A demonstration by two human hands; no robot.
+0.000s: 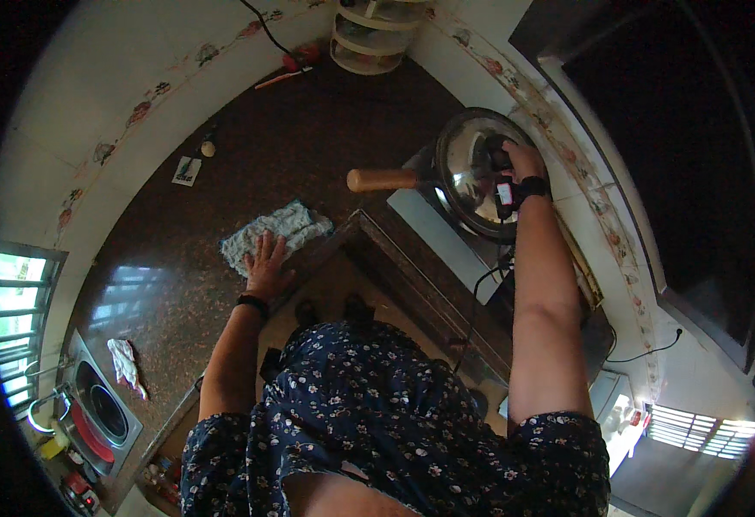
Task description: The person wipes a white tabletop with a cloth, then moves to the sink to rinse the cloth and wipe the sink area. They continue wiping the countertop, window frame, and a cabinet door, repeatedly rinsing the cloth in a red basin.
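My left hand (267, 266) lies with fingers apart on a crumpled grey-white cloth (297, 226) on the dark speckled countertop (177, 239). At the right, my right hand (525, 161) is at the dark knob of a domed shiny metal lid (471, 158), its fingers curled round the knob. Under the lid is a pan whose wooden handle (381, 180) points left over the counter. The pan stands on a stove with a pale front edge (442, 242). A small device with a cable is strapped at my right wrist and partly hides the lid.
A sink (101, 404) with a red basin is at the lower left, beside a white cloth (125, 365). A small packet (186, 171) lies near the left wall. A tiered rack (371, 39) stands in the far corner. A cable hangs by my right arm.
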